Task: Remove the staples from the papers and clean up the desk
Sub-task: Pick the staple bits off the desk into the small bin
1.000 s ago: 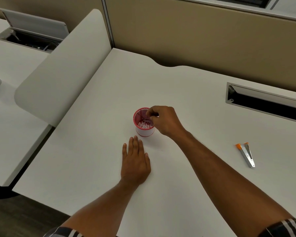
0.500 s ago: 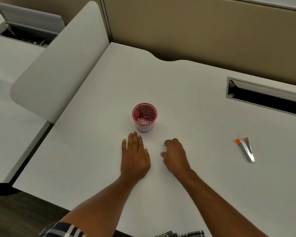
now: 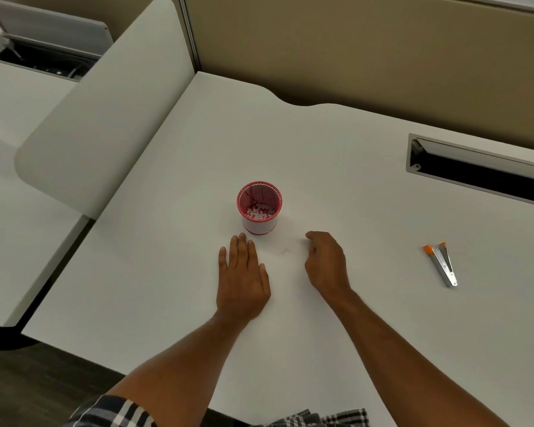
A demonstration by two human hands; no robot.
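A small red mesh cup (image 3: 259,208) with a white band stands in the middle of the white desk (image 3: 336,155); small pale bits lie in its bottom. My left hand (image 3: 242,277) rests flat on the desk just in front of the cup, fingers together, palm down, holding nothing. My right hand (image 3: 326,261) hovers low to the right of it, fingers loosely curled; nothing shows between them. A tiny faint speck (image 3: 285,251) lies on the desk between the two hands. A silver staple remover with orange tips (image 3: 441,265) lies far right. No papers are in view.
A recessed cable slot (image 3: 478,172) runs along the desk's back right. A white rounded divider panel (image 3: 102,115) stands at the left edge, with a neighbouring desk and an open cable tray (image 3: 43,44) beyond it. A beige partition wall closes the back.
One second ago my right hand was pinched over the cup's rim; it has drawn back toward me and now hovers beside my left hand. My left hand stayed flat in place.
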